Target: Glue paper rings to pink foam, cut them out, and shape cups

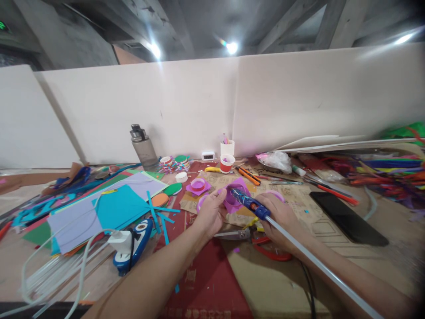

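A blue glue gun [251, 204], clasped by the right fingers [270, 204], is slanted far-left into a purple ringed piece [232, 203] pinched by the left fingers [218, 197]; red-handled metal scissors [245, 234] are overhung.

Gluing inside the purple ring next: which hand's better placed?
Right, I'd say. The right hand holds the glue gun, its tip pointed at the purple ring. The left hand seems better kept there, gripping the ring's side.
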`<state>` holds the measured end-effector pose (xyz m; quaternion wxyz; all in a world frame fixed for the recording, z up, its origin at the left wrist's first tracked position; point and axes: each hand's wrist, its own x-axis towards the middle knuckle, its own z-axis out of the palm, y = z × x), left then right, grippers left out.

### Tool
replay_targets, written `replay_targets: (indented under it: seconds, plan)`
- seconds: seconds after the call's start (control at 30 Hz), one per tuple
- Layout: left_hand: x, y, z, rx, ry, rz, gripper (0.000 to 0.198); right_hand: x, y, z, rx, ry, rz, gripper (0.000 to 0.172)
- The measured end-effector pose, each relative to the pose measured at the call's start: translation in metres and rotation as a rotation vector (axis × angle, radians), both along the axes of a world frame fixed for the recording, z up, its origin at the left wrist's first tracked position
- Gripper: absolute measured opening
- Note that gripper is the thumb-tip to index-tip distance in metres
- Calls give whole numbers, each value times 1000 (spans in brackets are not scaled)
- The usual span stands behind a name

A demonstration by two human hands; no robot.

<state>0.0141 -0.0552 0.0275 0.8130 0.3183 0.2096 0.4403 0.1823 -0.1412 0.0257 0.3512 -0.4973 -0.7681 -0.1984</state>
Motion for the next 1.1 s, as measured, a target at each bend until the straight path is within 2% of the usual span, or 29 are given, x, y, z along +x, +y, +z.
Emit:
replay_targets:
  seconds: [0.1, 0.23, 0.53, 0.7, 0.87, 1.0, 1.1]
  plan:
    - [-1, -1, 5, -11, -2, 48, 21, 2, 0, -1, 0, 19, -15, 30]
    - [-1, -2, 9, -11, -35, 50, 22, 3, 1, -2, -13, 33, -30, 27]
    - [0, -1, -1, 43, -2, -16, 23, -2, 0, 0, 28, -14, 13, 31]
    - [0, -1, -1, 25, -9, 52, 24, 0, -1, 0, 11, 10, -10, 26]
    - [-1, -2, 4, 33, -66, 121, 21, 4, 0, -3, 4, 57, -72, 23]
    - [-4, -4, 10, -14, -42, 68, 23, 4, 1, -1, 31, 22, -46, 26]
    - [-5, -5, 9, -2, -20, 3, 25, 2, 0, 2, 15, -30, -29, 30]
